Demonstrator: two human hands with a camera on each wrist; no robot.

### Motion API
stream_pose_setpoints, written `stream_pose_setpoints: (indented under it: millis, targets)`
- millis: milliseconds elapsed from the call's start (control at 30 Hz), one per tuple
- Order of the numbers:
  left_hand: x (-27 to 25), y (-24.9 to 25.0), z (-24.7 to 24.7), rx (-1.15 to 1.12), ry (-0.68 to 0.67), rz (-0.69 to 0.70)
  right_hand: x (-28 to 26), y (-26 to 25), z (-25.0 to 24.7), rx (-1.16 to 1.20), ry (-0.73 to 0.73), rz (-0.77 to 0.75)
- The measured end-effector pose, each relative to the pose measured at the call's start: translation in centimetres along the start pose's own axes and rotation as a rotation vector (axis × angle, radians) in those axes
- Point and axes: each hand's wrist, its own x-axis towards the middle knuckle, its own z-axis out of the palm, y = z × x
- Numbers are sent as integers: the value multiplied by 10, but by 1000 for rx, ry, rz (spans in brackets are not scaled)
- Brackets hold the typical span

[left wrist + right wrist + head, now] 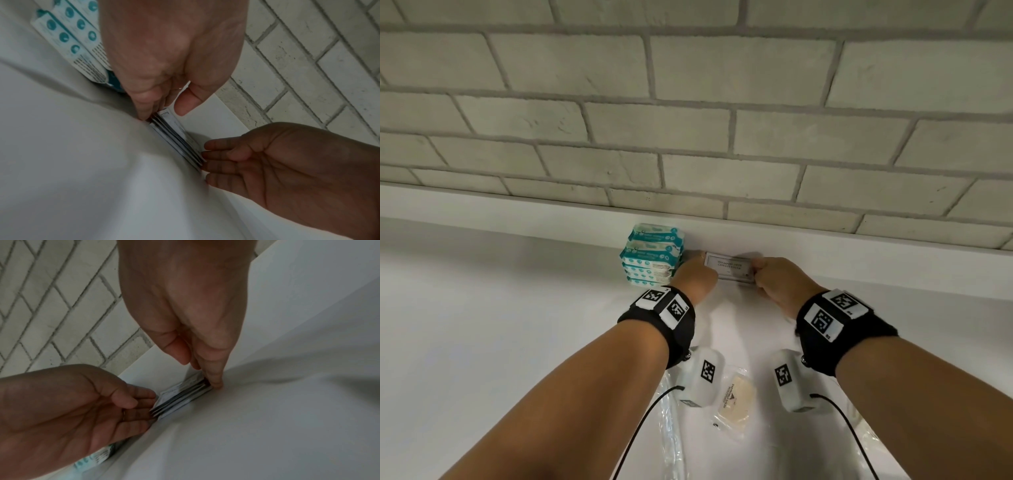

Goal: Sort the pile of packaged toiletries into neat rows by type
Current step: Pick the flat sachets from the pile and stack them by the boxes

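A small stack of white shampoo sachets (729,269) lies on the white counter (500,308) close to the back wall. My left hand (695,277) and right hand (774,281) stand at its two short ends. In the left wrist view my left fingers (148,112) point straight down against one end of the sachets (176,139), and my right hand (267,162) touches the other end with straight fingers. The right wrist view shows the same sachets (180,395) between my right fingers (216,381) and my left hand (61,410). Neither thumb grips the stack.
A stack of teal wet-wipe packs (652,253) stands just left of my left hand, against the low white ledge (859,260) under the brick wall (688,102). Near me lie a wrapped beige soap (734,399) and clear plastic bags (671,438).
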Motion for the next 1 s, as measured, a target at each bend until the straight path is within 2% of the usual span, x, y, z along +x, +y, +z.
stream_pose_setpoints:
  millis: [133,233,333,433,500,600,700,800,933,1000]
  targets:
    - [-4,3,0,55,4,10,-8,-4,-5,-43,2,-28]
    - [-16,9,-6,192,-1,47,-34,-8,-16,-117,-29,-60]
    - [-39,15,-12,235,-16,106,-68,-3,-36,-114,-90,7]
    - [-74,25,-14,239,-24,238,-111,15,-58,-92,-162,35]
    - [-104,31,-11,251,-37,346,-142,30,-69,-227,-171,19]
    - [-151,33,7,254,-164,382,-194,55,-83,-296,-177,46]
    - [-192,33,36,417,-350,499,-248,77,-91,-460,-208,80]
    - [-226,36,74,574,-499,616,-297,96,-91,-486,-211,140]
    - [-258,43,124,783,-557,734,-344,125,-75,-569,-369,168]
    - [-270,44,142,910,-544,769,-362,143,-70,-593,-362,182]
